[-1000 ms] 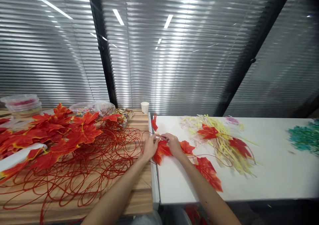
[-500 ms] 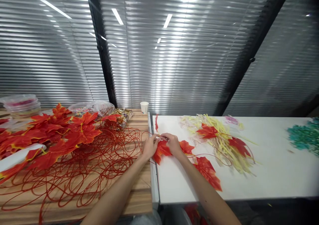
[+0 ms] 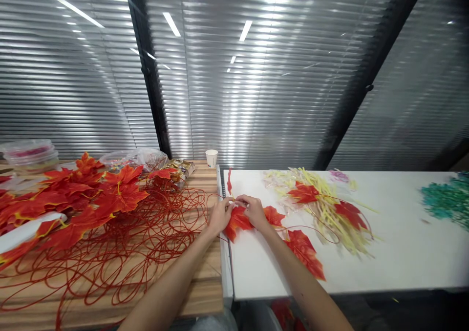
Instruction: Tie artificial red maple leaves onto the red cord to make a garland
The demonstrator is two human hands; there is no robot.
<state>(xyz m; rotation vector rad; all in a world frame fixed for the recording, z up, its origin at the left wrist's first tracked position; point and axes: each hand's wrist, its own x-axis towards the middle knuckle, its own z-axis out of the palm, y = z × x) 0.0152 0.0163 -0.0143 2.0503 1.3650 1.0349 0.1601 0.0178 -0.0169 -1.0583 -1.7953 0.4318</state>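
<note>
My left hand (image 3: 220,215) and my right hand (image 3: 253,211) meet over the left edge of the white table, fingertips pinched close together. Between them runs a thin red cord, at the stem of an upright artificial maple leaf (image 3: 229,180). Just under my fingers lies a red maple leaf (image 3: 239,219), partly covered by my right hand. More leaves hang along the same cord: one beside my right wrist (image 3: 274,216) and a large leaf (image 3: 305,254) by my right forearm. The exact knot or stem between the fingertips is too small to make out.
A big tangle of red cord (image 3: 146,233) spreads over the wooden table, with a heap of red leaves (image 3: 120,189) at left. Yellow strips (image 3: 330,218) lie on the white table (image 3: 403,253). A paper cup (image 3: 211,158) stands at the back; green material (image 3: 447,199) lies far right.
The view has shifted very slightly. Both hands stay at the same spot, fingers still pinched together at the cord.
</note>
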